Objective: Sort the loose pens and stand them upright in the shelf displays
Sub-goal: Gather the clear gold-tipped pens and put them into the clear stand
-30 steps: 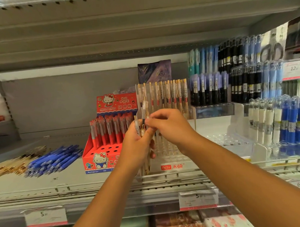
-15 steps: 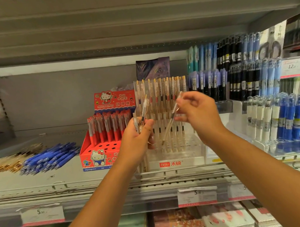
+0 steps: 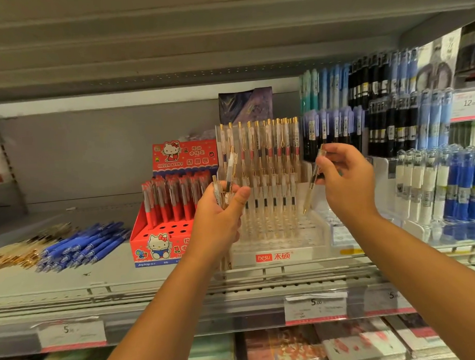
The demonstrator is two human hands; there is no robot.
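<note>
My left hand [image 3: 221, 215] grips a small bundle of clear gold-trimmed pens [image 3: 229, 177] in front of the left side of the clear tiered display [image 3: 276, 232]. My right hand [image 3: 344, 181] pinches a single clear gold pen [image 3: 313, 180], tip down, over the display's right edge. Several matching pens stand upright in the display's back rows [image 3: 259, 144]; its front holes are unfilled. Loose blue pens [image 3: 82, 244] and loose gold pens [image 3: 15, 252] lie on the shelf at the left.
A red Hello Kitty box [image 3: 163, 244] with red pens stands left of the clear display. Racks of black, blue and white pens [image 3: 407, 136] fill the right. The shelf's front rail [image 3: 154, 290] carries price tags; notebooks lie below.
My right hand drew one pen out of the bundle in my left hand and carried it right, then lowered it toward the display's right side. My left hand stayed put.
</note>
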